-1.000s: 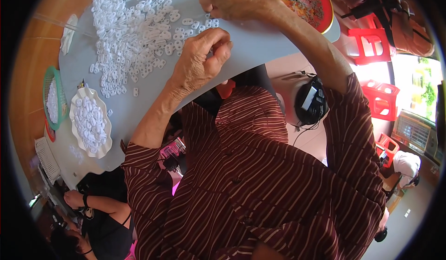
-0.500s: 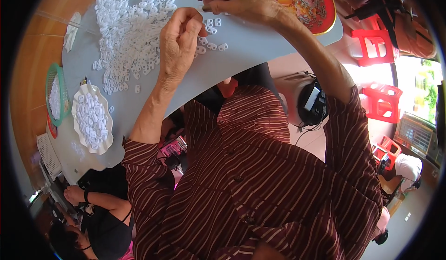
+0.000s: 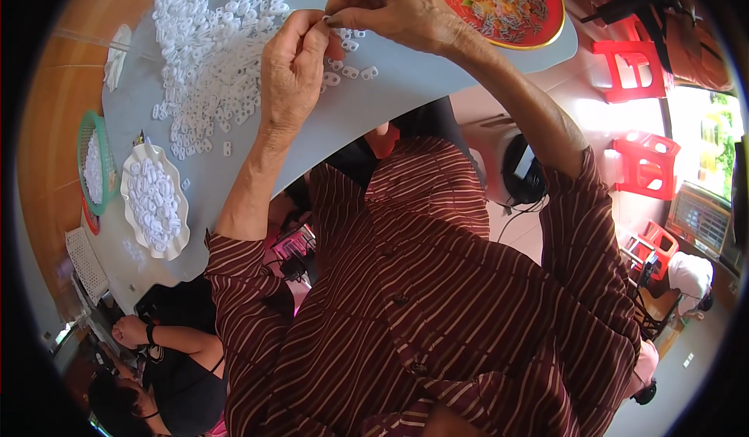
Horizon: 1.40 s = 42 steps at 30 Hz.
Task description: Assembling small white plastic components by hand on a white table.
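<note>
Above the table, my left hand (image 3: 290, 70) is closed, with thumb and forefinger pinching a small white plastic piece (image 3: 326, 19) that barely shows. My right hand (image 3: 394, 12) meets it at the fingertips, also in a pinch; whatever it grips is too small and hidden to name. Several white two-holed plastic pieces (image 3: 350, 72) lie just beneath the hands. To the left spreads a large heap of similar white pieces (image 3: 207, 70). Beyond my right wrist sits a round red tray (image 3: 556, 27) with a gold rim and flower pattern, holding many small grey metal pieces (image 3: 507, 15).
On the grey table (image 3: 374, 108), a scalloped white dish (image 3: 173, 247) of white pieces stands at the left, beside a green basket (image 3: 84, 129). Red stools (image 3: 647, 168) stand on the floor at the right. Another person (image 3: 183, 382) sits at the lower left.
My right hand has moved left and down, so its fingertips now meet those of my left hand. The left hand has shifted slightly left.
</note>
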Available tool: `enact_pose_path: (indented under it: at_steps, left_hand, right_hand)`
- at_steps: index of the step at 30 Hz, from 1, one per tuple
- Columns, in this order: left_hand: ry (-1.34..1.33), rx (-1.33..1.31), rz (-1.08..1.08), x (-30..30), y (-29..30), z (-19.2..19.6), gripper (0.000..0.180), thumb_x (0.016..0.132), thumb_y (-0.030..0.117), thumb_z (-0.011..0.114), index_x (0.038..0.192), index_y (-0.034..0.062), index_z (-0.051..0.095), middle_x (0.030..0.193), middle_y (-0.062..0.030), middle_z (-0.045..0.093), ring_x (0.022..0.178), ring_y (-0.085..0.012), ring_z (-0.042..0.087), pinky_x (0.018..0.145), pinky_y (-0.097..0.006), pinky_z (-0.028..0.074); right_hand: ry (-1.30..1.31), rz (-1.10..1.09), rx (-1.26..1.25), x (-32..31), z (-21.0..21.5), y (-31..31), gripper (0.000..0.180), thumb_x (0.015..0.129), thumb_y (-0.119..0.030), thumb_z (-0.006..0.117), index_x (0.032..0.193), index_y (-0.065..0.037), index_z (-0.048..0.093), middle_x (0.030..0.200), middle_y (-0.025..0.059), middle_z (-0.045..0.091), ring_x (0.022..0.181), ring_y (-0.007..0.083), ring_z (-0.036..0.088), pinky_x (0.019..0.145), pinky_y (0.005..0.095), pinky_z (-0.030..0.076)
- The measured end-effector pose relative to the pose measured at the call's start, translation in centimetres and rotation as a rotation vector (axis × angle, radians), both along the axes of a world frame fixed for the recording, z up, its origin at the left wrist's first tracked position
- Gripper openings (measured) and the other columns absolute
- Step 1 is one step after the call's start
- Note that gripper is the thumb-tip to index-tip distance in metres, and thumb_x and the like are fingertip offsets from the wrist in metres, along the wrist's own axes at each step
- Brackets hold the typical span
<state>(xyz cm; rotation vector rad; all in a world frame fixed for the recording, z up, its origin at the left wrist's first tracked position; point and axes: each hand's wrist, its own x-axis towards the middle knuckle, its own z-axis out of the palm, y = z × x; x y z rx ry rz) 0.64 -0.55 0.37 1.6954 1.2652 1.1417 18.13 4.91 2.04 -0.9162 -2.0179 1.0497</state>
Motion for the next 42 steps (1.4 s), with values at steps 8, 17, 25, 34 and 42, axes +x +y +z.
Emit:
enact_pose_path:
  at_steps: [8,17,25,34,42]
  left_hand:
    - [-0.157,-0.047,-0.051,0.5,0.3,-0.2,0.023,0.096,0.019,0.047,0.097,0.0010,0.061,0.069,0.0009,0.058,0.061,-0.0047,0.044,0.056,-0.021,0.035]
    - [-0.125,-0.053,0.006,0.8,-0.3,0.0,0.019,0.093,0.017,0.051,0.093,-0.0005,0.060,0.069,-0.0028,0.059,0.065,-0.0095,0.052,0.060,-0.024,0.042]
    - [-0.098,-0.037,-0.089,0.8,-0.2,-0.1,0.018,0.094,0.011,0.047,0.096,-0.0021,0.059,0.072,-0.0036,0.057,0.072,-0.0105,0.053,0.071,-0.025,0.044]
    - [-0.094,-0.030,-0.110,0.4,-0.4,-0.8,0.018,0.093,0.012,0.048,0.098,-0.0020,0.059,0.069,-0.0034,0.056,0.072,-0.0114,0.054,0.071,-0.026,0.046]
    - [-0.054,-0.021,-0.119,0.6,-0.6,-0.4,0.019,0.094,0.012,0.046,0.099,-0.0019,0.059,0.070,-0.0034,0.055,0.073,-0.0123,0.054,0.072,-0.027,0.046]
  right_hand:
    - [-0.040,-0.080,0.176,0.4,-0.7,-0.4,0.017,0.080,-0.017,0.067,0.091,-0.005,0.070,0.075,0.0094,0.068,0.065,0.0166,0.065,0.063,0.0284,0.052]
    - [0.010,-0.147,0.179,0.9,0.2,-1.8,0.013,0.079,-0.009,0.063,0.088,-0.001,0.066,0.073,0.0114,0.067,0.064,0.0196,0.064,0.063,0.0287,0.051]
    - [-0.411,-0.392,0.349,13.2,2.4,1.1,0.016,0.076,-0.010,0.063,0.088,0.001,0.066,0.076,0.0177,0.065,0.066,0.0249,0.064,0.063,0.0341,0.051]
    - [-0.451,-0.163,0.249,15.1,3.6,0.7,0.015,0.073,-0.007,0.062,0.086,-0.001,0.068,0.083,0.0148,0.067,0.079,0.0258,0.065,0.074,0.0333,0.051]
    - [-0.648,-0.115,0.326,17.6,2.1,1.7,0.018,0.072,-0.009,0.061,0.087,-0.003,0.068,0.075,0.0166,0.065,0.072,0.0285,0.064,0.068,0.0368,0.051]
